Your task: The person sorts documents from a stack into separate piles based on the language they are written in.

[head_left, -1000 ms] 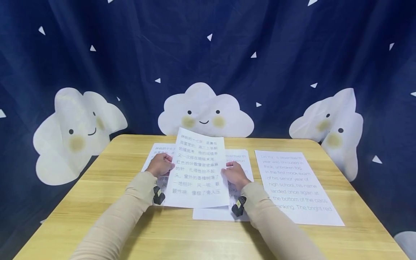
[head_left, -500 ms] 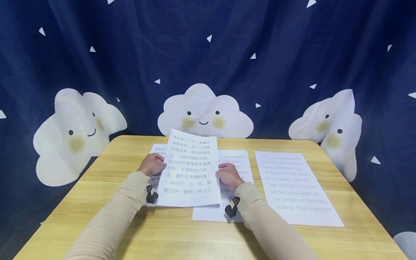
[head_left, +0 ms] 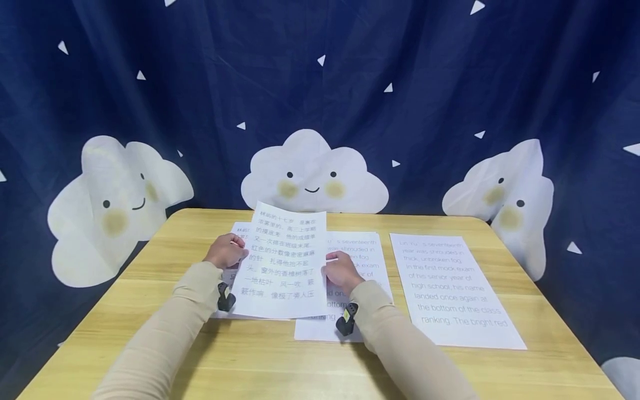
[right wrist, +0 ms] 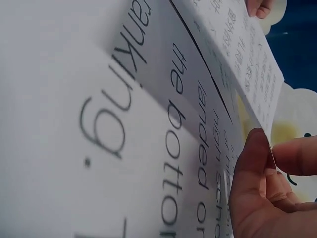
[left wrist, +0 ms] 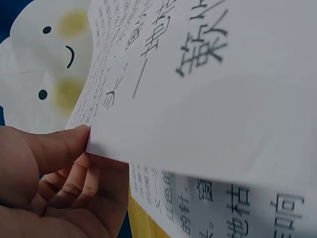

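Note:
Between both hands a sheet of paper (head_left: 282, 261) printed with Chinese text is held up, tilted, over the table. My left hand (head_left: 226, 251) pinches its left edge; in the left wrist view the thumb (left wrist: 64, 146) lies on the printed face and the other fingers are behind. The right edge is pinched by my right hand (head_left: 344, 270), thumb and fingers meeting at the edge in the right wrist view. Partly hidden underneath lies another sheet with Chinese text (left wrist: 237, 208). Beside it is an English-printed sheet (head_left: 370, 289), overlapped by the right hand.
Farther right on the wooden table (head_left: 280, 366) lies a separate English-printed sheet (head_left: 452, 289). A dark blue curtain (head_left: 425, 66) with smiling clouds and white triangles hangs behind the table's back edge. Small black devices are strapped to both wrists.
Both hands have carried the held Chinese sheet to the left, uncovering more of the middle English sheet and covering more of the left sheet. The sheets on the table stay in place.

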{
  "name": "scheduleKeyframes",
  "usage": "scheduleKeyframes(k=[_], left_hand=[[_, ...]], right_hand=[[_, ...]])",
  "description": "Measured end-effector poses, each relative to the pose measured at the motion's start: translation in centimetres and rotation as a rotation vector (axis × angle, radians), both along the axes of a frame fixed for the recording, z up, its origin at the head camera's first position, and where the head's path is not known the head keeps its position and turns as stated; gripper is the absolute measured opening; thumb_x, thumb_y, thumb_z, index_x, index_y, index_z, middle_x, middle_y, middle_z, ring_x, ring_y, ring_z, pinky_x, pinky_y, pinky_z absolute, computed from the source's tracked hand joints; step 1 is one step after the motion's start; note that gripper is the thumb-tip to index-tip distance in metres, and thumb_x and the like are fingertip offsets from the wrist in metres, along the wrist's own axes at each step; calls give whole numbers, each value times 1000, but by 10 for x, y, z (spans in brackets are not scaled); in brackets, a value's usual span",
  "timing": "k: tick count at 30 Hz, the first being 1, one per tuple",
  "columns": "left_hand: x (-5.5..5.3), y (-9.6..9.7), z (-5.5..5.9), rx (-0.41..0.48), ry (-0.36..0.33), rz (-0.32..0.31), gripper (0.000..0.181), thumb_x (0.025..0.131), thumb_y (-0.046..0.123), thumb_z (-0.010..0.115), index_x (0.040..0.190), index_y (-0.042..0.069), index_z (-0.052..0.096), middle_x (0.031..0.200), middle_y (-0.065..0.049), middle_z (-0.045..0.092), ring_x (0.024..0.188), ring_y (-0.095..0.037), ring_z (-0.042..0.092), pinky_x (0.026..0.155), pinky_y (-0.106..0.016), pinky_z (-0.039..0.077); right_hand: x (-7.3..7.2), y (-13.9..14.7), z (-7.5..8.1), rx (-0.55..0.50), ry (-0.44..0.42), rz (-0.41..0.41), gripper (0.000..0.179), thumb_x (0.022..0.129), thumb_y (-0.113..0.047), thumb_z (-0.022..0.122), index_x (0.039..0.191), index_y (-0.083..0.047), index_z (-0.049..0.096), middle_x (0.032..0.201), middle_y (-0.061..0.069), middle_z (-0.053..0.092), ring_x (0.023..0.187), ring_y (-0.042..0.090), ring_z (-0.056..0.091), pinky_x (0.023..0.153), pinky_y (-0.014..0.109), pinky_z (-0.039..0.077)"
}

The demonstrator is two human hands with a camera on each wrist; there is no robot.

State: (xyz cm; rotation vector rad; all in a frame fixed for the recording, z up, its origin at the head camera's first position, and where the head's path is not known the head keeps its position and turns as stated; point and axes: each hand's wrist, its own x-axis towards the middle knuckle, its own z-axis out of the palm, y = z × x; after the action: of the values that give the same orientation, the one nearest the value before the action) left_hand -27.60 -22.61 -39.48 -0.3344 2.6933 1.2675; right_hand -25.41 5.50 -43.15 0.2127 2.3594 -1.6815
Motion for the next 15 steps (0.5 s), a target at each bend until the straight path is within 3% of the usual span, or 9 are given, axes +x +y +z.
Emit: scheduleKeyframes(k=[7, 11, 15], left_hand=[[1, -10, 4, -62, -7, -74, 24, 87, -2, 54, 110, -4, 59, 98, -15, 57, 84, -26, 56, 62, -27, 47], [4, -12, 9, -90, -37, -105, 31, 85, -5, 56, 116, -4, 59, 98, -14, 55, 85, -26, 55, 63, -27, 47], [7, -16, 14, -117, -18, -133, 34, 81, -7, 56, 115, -6, 60, 97, -14, 55, 84, -26, 55, 62, -27, 47]], right_hand=[[0, -5, -2, 47, 51, -12, 36, 82, 0, 62, 117, -1, 56, 100, 8, 60, 95, 24, 57, 86, 38, 46], [-1, -8, -4, 74, 81, -6, 34, 82, -2, 64, 115, -2, 55, 96, 7, 59, 92, 23, 57, 85, 37, 46], [0, -13, -5, 88, 92, 5, 33, 84, -5, 65, 115, -4, 56, 99, 6, 58, 92, 23, 57, 83, 37, 47]])
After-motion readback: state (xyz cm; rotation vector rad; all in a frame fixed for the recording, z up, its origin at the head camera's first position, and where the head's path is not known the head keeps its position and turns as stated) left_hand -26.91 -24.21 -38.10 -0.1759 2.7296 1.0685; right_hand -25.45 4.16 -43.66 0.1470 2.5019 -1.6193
